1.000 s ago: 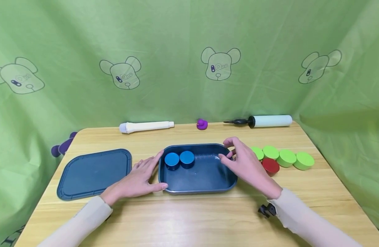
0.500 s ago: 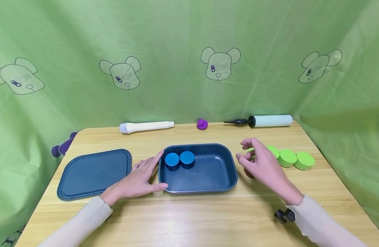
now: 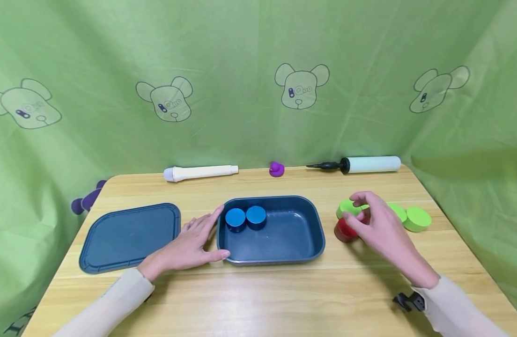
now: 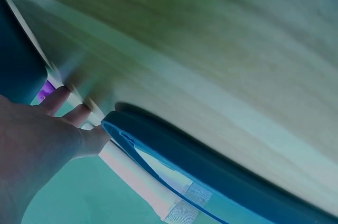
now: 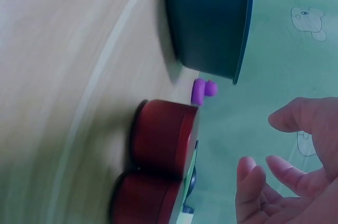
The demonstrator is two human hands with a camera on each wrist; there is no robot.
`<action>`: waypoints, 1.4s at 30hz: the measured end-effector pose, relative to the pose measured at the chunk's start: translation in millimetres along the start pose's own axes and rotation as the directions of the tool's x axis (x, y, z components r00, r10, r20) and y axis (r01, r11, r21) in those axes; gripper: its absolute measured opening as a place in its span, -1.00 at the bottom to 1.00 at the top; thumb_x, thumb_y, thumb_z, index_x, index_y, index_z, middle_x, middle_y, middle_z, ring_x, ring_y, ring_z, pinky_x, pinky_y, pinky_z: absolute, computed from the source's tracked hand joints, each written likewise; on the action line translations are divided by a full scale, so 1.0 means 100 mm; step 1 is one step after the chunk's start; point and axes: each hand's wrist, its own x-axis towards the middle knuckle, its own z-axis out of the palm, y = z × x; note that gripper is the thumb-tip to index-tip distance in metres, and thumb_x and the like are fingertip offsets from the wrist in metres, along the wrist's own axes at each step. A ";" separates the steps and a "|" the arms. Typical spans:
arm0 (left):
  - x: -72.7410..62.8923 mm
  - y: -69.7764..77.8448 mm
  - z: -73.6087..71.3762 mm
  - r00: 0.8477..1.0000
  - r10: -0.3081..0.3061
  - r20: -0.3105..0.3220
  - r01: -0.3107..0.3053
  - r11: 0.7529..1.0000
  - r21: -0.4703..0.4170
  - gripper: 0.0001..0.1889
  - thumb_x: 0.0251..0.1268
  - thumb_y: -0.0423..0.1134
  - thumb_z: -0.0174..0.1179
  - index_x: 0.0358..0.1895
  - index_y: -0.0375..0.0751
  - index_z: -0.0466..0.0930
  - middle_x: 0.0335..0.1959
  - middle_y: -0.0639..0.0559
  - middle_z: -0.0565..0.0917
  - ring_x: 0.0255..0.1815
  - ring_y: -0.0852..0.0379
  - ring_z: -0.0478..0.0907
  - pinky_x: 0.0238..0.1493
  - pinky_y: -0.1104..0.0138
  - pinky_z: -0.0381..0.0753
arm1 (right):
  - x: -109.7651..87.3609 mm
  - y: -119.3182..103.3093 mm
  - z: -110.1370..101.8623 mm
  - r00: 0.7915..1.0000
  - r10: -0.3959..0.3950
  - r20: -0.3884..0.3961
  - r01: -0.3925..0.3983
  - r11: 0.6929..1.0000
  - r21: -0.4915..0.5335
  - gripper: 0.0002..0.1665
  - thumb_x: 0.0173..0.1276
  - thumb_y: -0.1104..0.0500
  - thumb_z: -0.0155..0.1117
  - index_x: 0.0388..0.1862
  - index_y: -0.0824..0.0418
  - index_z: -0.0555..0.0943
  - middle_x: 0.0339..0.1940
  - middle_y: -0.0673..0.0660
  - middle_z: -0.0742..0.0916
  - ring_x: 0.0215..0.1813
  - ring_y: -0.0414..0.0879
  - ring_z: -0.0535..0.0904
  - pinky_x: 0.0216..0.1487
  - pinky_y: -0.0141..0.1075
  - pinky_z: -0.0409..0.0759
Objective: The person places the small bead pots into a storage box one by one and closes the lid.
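Observation:
My left hand [image 3: 188, 248] rests with spread fingers against the left end of a dark blue plastic box [image 3: 284, 241]. Two short blue cylinders [image 3: 256, 216] stand side by side in the box's back left part. Over on the right, my right hand [image 3: 380, 229] hovers with loosely bent fingers and nothing between them. Below it, a short red cylinder [image 3: 344, 230] stands on the table; the right wrist view shows two touching red cylinders [image 5: 165, 137], apart from the hand. Several light green cylinders [image 3: 417, 219] stand behind, partly hidden by the hand.
A dark blue lid [image 3: 129, 238] lies flat on the table at the left. Along the back edge lie a white microphone-shaped stick [image 3: 201, 172], a purple duck [image 3: 276, 169] and a hand pump [image 3: 373, 164]. Green cloth [image 3: 241, 93] hangs behind the table.
My right hand has moved right from the box's right end to above the red and green cylinders. The left hand and the box have stayed put.

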 end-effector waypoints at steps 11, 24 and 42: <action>0.00 0.01 0.00 1.000 -0.007 0.000 0.007 1.000 -0.001 0.20 0.41 0.52 0.23 0.82 0.38 -0.44 0.80 -0.02 0.04 0.78 -0.19 -0.02 0.68 -0.29 -0.19 | -0.11 0.24 -0.09 0.999 0.035 -0.042 -0.037 0.998 -0.057 -0.49 0.51 0.11 0.48 0.30 0.29 0.58 0.10 0.31 0.58 -0.09 0.05 0.53 -0.16 -0.26 0.48; 0.00 0.00 0.01 1.000 -0.003 0.002 0.003 1.000 -0.009 0.19 0.42 0.52 0.21 0.82 0.38 -0.43 0.81 -0.01 0.02 0.78 -0.19 -0.03 0.69 -0.27 -0.21 | -0.20 0.51 -0.06 0.999 0.040 -0.022 -0.042 0.995 -0.096 -0.41 0.47 0.16 0.55 0.33 0.39 0.57 -0.02 0.33 0.62 -0.06 0.05 0.46 -0.26 -0.24 0.43; -0.02 0.05 0.01 1.000 0.012 -0.019 -0.013 1.000 -0.013 0.17 0.44 0.47 0.24 0.84 0.28 -0.35 0.79 -0.09 0.08 0.77 -0.25 0.00 0.67 -0.33 -0.18 | -0.22 0.63 -0.07 0.988 0.050 0.143 -0.034 0.993 -0.115 -0.32 0.43 0.23 0.52 0.47 0.31 0.52 -0.01 0.31 0.68 -0.06 0.15 0.47 -0.28 -0.11 0.43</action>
